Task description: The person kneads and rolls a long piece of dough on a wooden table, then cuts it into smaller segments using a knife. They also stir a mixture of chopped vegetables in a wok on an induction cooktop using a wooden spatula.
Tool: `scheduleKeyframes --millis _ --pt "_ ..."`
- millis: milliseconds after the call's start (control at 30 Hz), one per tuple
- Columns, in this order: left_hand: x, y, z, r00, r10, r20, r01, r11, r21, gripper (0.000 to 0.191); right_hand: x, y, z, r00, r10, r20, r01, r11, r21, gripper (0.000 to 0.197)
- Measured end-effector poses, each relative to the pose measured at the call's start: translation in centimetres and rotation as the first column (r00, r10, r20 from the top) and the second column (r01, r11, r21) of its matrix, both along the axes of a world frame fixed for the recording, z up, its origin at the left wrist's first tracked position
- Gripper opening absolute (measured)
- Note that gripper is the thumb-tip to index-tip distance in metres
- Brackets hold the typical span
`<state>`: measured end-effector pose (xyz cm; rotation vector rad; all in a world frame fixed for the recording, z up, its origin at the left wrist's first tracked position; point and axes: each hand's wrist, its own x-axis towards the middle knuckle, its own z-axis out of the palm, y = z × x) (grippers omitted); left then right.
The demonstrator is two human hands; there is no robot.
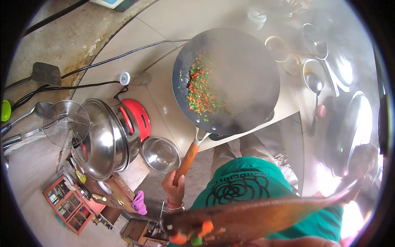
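My left hand (174,186) is closed around the wooden handle of a dark wok (226,128), which stands on a hob. Diced green and red vegetables (200,89) lie in the wok's left part; steam hides much of the rest. Close to the camera, a brown wooden spatula (247,216), blurred, crosses the lower view with orange and green bits at its wide end. Its narrow end reaches my right hand (362,163), hazy at the right edge and apparently closed on it. Skin shows at the bottom edge; which body part it is cannot be told.
Left of the wok stand a red-based electric pot (139,119) with a domed steel lid (98,139), a steel bowl (161,154) and a wire skimmer (66,123). A black cable (123,54) crosses the tiled counter. Bowls, a steel spoon (315,85) and a pink object (321,111) lie right, behind haze.
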<state>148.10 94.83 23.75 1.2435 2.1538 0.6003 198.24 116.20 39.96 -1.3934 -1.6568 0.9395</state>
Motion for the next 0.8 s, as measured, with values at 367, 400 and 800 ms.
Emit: scheduleKeyframes --millis 367,400,800 --pt "-0.6 -0.5 -1.1 0.992 -0.074 -0.098 0.079 0.996 0.047 0.031 -2.9 2.8 -1.1 0.944 0.013 0.329 -0.035 0.997 0.062 0.027" --pt "-0.5 -0.2 -1.0 0.993 -0.07 -0.096 0.074 0.996 0.041 0.031 -4.0 3.5 -1.8 0.926 0.015 0.377 -0.031 0.999 0.037 0.027" --pt "-0.5 0.7 0.7 0.998 -0.045 -0.038 0.046 0.999 0.024 0.031 -14.5 13.0 -13.1 0.786 0.35 0.509 -0.231 0.931 -0.284 0.031"
